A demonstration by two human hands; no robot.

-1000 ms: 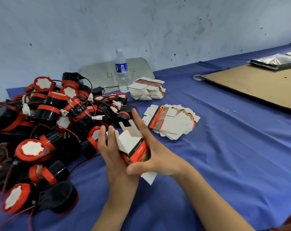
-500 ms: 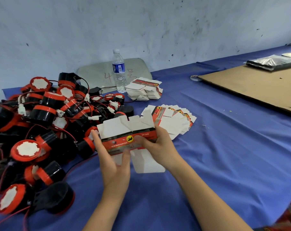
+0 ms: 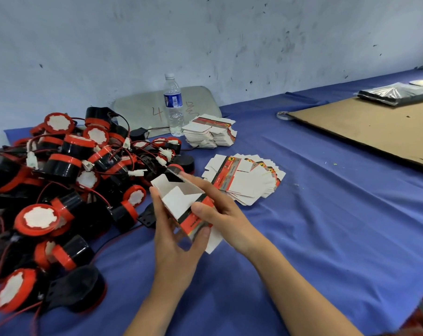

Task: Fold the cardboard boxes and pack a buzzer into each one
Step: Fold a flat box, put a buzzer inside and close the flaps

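We hold one half-opened box in both hands above the table, just beside the buzzer pile.

Our left hand [image 3: 175,241] cradles the cardboard box [image 3: 181,202] from below, fingers up its left side and thumb curled onto its near red face; our right hand [image 3: 221,214] grips it from the right, thumb on the red panel and fingers wrapped behind the far edge. The box is tilted, its white flaps standing open at the far end. The black-and-red buzzers [image 3: 67,180] lie heaped with their red wires on the left of the blue-covered table [image 3: 326,226]. Near our right hand lies a fanned spread of flat boxes [image 3: 246,183], and behind it a neat stack of flat boxes [image 3: 210,135] next to an upright water bottle [image 3: 173,105]. A brown cardboard sheet [image 3: 375,127] lies well apart, to the far right.
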